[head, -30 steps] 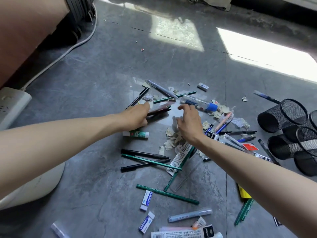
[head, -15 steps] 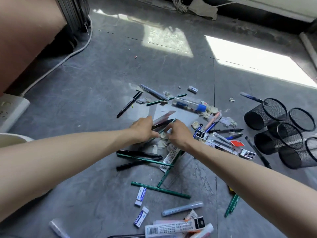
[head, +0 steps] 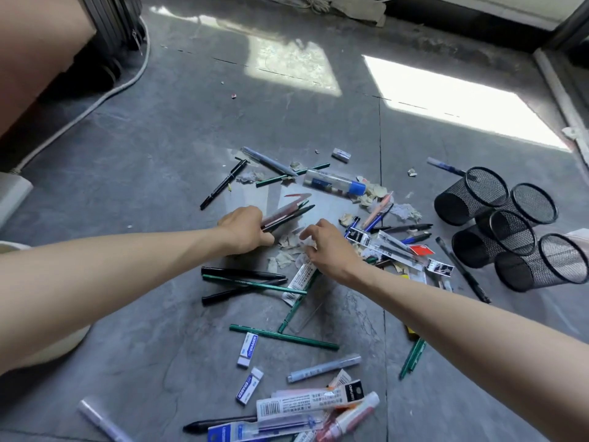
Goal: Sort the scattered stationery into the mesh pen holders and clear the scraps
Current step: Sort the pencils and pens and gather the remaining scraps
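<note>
Pens, green pencils, erasers, refill packs and torn paper scraps lie scattered over the grey floor. My left hand is shut on a bundle of pens whose tips point up and to the right. My right hand hovers just to its right over the scraps, fingers curled and pinching at a small white scrap; whether it holds it I cannot tell. Several black mesh pen holders lie tipped together at the right. A glue tube with a blue cap rests beyond the hands.
A white cable runs along the floor at the left to a power strip. Erasers and packaged refills lie near the bottom edge. Sunlit patches mark the far floor.
Both hands drew back from the far pens toward the scrap pile in the middle; the left hand keeps its pen bundle. The right hand has closed its fingers over the scraps.
</note>
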Action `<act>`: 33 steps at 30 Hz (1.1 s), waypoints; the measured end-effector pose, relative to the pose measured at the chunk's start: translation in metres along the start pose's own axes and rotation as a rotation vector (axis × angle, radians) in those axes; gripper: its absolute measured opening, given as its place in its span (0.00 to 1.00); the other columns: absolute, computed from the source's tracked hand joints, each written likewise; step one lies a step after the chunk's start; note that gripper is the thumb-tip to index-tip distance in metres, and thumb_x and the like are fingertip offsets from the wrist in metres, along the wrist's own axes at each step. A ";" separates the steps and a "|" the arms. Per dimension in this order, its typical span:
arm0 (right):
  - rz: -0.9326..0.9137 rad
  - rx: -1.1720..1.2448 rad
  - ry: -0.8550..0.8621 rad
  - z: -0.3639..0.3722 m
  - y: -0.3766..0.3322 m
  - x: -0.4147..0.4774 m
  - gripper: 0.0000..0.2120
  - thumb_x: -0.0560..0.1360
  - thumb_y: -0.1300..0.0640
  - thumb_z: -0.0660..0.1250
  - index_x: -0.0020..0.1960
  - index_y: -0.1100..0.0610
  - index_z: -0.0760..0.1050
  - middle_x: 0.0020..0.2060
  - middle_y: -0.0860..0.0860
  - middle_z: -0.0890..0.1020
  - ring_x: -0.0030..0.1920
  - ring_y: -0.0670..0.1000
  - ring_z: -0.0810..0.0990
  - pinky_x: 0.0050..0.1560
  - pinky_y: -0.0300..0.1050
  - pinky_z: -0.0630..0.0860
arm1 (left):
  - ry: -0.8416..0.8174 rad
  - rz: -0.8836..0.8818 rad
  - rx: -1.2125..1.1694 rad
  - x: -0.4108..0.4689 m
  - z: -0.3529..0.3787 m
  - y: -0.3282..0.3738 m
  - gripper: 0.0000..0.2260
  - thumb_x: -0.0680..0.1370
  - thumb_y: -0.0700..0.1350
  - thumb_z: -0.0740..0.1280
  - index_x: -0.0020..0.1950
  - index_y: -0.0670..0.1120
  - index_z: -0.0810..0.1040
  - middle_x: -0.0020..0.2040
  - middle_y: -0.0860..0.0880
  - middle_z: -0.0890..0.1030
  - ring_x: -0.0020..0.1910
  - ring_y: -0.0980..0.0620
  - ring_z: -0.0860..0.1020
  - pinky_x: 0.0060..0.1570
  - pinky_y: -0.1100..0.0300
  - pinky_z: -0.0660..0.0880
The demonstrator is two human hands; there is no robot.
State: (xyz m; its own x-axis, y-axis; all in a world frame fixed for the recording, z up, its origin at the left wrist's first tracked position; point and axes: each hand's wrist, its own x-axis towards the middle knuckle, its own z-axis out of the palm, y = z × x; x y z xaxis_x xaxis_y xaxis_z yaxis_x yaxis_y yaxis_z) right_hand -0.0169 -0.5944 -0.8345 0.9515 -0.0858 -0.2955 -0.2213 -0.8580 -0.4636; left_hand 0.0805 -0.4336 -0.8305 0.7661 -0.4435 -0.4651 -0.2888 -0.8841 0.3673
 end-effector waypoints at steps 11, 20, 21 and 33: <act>0.117 -0.117 -0.127 -0.006 0.010 -0.009 0.22 0.74 0.65 0.62 0.67 0.58 0.65 0.61 0.59 0.69 0.59 0.59 0.73 0.60 0.51 0.72 | -0.235 0.338 0.090 -0.094 0.017 -0.023 0.10 0.73 0.40 0.65 0.43 0.47 0.62 0.33 0.53 0.67 0.35 0.48 0.67 0.30 0.57 0.60; 0.136 -0.179 -0.279 -0.008 0.013 -0.028 0.21 0.72 0.61 0.67 0.62 0.59 0.64 0.46 0.57 0.77 0.44 0.56 0.73 0.41 0.45 0.66 | -0.225 0.573 0.425 -0.097 0.036 -0.033 0.08 0.74 0.41 0.62 0.51 0.43 0.68 0.54 0.45 0.72 0.53 0.46 0.71 0.41 0.57 0.61; 0.137 -0.183 -0.298 -0.009 0.014 -0.029 0.21 0.71 0.62 0.67 0.61 0.58 0.65 0.43 0.56 0.77 0.43 0.56 0.73 0.40 0.45 0.66 | -0.193 0.581 0.470 -0.096 0.040 -0.033 0.08 0.74 0.41 0.62 0.52 0.42 0.68 0.54 0.44 0.71 0.54 0.45 0.71 0.41 0.57 0.62; 0.073 -0.313 -0.219 -0.006 0.024 -0.030 0.11 0.76 0.50 0.65 0.52 0.57 0.72 0.47 0.56 0.79 0.45 0.56 0.76 0.43 0.46 0.72 | 0.007 0.585 0.581 -0.071 0.039 -0.048 0.24 0.76 0.62 0.60 0.62 0.46 0.68 0.58 0.45 0.68 0.55 0.45 0.69 0.53 0.55 0.65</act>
State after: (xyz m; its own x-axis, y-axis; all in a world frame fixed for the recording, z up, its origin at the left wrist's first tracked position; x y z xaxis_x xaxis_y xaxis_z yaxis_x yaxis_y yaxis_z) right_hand -0.0495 -0.6151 -0.8316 0.8599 -0.0709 -0.5055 -0.1785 -0.9696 -0.1676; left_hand 0.0172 -0.3650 -0.8467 0.4029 -0.8568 -0.3218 -0.8917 -0.4467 0.0728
